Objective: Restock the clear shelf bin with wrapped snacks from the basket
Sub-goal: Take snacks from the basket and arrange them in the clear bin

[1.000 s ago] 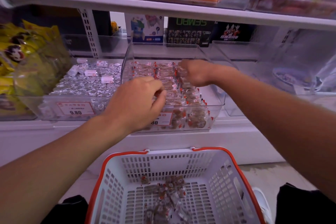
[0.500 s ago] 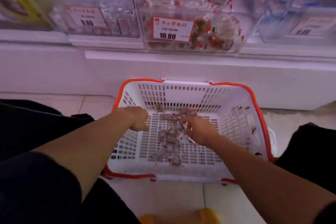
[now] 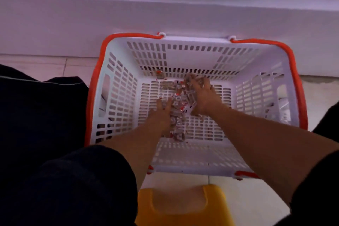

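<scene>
While both hands reach into the white, orange-rimmed basket (image 3: 117,86) at frame centre, clear red-edged wrapped snacks (image 3: 178,104) lie heaped on its slotted floor; left hand (image 3: 160,113) spread open, right hand (image 3: 202,95) cupped around several.

Dim, with a purplish cast over the white shelf base (image 3: 165,14). Light falls from above and ahead, brightest on the floor tiles (image 3: 247,198) near the yellow stool (image 3: 183,205). Dark clothing (image 3: 55,180) sinks into near-black. Motion blur smears the top edge and the snacks (image 3: 178,97). The basket (image 3: 183,57) rim bows from wide-angle distortion.
</scene>
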Motion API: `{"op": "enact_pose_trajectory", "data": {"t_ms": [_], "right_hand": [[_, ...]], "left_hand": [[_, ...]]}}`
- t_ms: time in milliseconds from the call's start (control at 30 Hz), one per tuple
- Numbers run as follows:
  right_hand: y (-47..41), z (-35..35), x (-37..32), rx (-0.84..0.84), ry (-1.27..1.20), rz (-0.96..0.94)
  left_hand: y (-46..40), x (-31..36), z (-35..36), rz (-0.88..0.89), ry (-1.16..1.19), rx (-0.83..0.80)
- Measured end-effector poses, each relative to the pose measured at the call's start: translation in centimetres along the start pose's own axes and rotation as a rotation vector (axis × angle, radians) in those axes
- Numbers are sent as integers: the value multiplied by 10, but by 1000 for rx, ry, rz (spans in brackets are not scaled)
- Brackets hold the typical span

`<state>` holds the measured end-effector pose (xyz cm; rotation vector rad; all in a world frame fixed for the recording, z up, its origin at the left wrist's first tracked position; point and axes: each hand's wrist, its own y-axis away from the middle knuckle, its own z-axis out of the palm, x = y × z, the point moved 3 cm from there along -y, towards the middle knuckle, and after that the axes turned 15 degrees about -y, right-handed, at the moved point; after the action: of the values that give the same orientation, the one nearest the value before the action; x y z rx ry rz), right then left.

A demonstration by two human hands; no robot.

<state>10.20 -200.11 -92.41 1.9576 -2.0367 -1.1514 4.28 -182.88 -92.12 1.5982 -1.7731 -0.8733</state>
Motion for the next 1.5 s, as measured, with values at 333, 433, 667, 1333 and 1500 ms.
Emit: {"op": "enact_pose_trajectory", "data": {"t_ms": [333, 433, 667, 1333, 1500], "right_hand": [[-7, 16, 8, 174, -180, -2], [-2, 22, 9, 203, -337, 42], [8, 24, 20, 53, -399, 60], [29, 30, 30, -635, -155, 259], [34, -5, 17, -639, -167, 201]], "left_hand": [[-6, 1, 12, -156, 7, 266], [-13, -8, 14, -154, 237, 261], [-18, -21, 18, -120, 752, 80], [-8, -18, 7, 3, 379, -49], [7, -20, -16, 31, 945, -390]]}}
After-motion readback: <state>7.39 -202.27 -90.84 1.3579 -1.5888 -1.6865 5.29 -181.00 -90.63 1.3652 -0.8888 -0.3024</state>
